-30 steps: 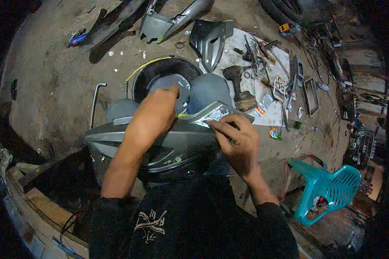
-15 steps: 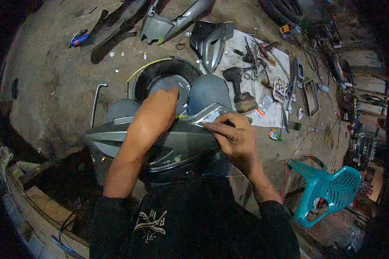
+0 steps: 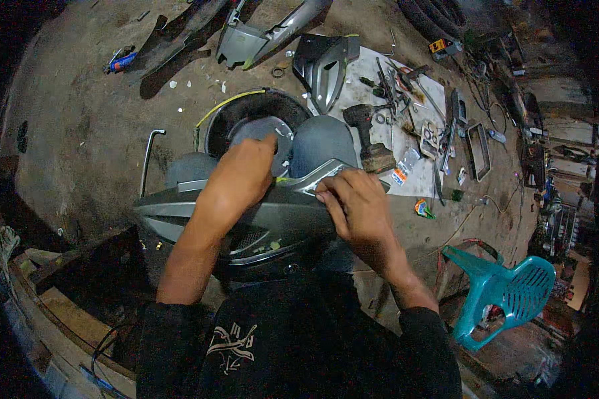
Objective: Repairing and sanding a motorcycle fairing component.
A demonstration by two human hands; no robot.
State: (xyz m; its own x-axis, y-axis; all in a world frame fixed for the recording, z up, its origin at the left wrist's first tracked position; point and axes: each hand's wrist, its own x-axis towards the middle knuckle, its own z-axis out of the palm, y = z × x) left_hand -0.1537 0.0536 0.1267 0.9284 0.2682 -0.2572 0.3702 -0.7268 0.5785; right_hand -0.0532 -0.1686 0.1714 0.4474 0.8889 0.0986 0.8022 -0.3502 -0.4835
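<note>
A grey and black plastic body panel (image 3: 293, 211), like a scooter side fairing, lies across my lap. My left hand (image 3: 236, 179) is closed over its far edge, the fingertips mostly hidden behind the hand. Toward the panel's right end, a shiny silver sticker (image 3: 327, 170) covers the raised corner. My right hand (image 3: 356, 203) is bent over this corner, thumb and fingers drawn together against the sticker's near edge. Whatever may be between those fingertips is too small to make out. A black round tub (image 3: 214, 133) stands just beyond, between my knees.
A cordless drill (image 3: 369, 139) rests beside a white sheet (image 3: 406, 183) strewn with tools. More fairing pieces (image 3: 323, 73) lie farther away. An L-shaped metal bar (image 3: 146, 163) is on the floor at left, a teal plastic cover (image 3: 472, 309) at lower right. Scraps dot the floor.
My right hand has rolled over, its fingers now curling farther across the panel's corner and covering more of the sticker. My left hand stays almost where it was.
</note>
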